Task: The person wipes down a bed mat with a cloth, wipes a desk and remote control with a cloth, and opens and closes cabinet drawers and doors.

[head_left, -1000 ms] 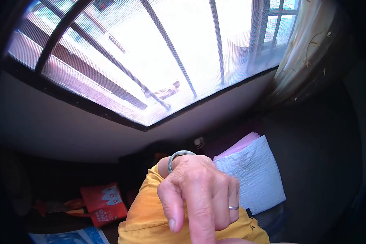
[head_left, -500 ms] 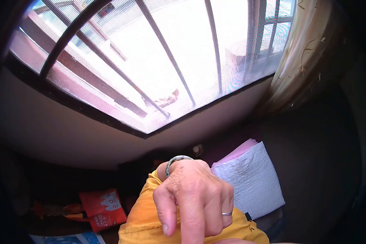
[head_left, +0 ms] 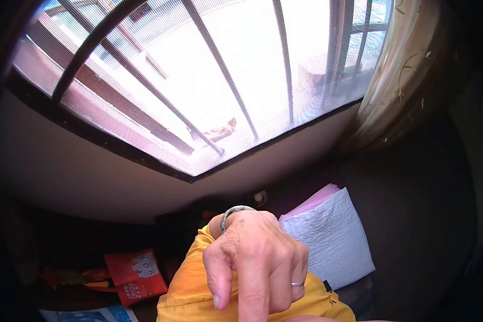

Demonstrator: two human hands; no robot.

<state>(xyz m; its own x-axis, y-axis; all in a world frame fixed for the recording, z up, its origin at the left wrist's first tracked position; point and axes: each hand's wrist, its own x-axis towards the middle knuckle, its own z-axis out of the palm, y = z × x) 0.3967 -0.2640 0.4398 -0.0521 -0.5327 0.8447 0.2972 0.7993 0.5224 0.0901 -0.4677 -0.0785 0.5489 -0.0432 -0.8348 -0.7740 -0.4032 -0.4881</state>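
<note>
My left hand (head_left: 257, 263) is in the lower middle of the head view, back up and knuckles bent. Its index finger points down past the bottom edge, so the tip is hidden. The thumb stands apart at the left and the other fingers curl loosely; nothing shows in them. A green bracelet (head_left: 226, 217) circles the wrist, and a ring (head_left: 297, 284) sits on one finger. Yellow cloth (head_left: 185, 279) lies under the hand. Of my right hand, at most a thin strip of skin (head_left: 311, 319) shows at the bottom edge; its fingers are hidden.
A folded pale blue cloth (head_left: 333, 241) lies right of the hand, with pink material (head_left: 312, 203) behind it. A red packet (head_left: 136, 276) and a blue-white sheet (head_left: 91, 315) are at the lower left. Above are a barred window (head_left: 214, 70) and a curtain (head_left: 394, 80).
Since a second ago my left hand has shifted slightly left in the view. The window and cloth have also shifted a little as the view tilted. The last half second shows almost no movement.
</note>
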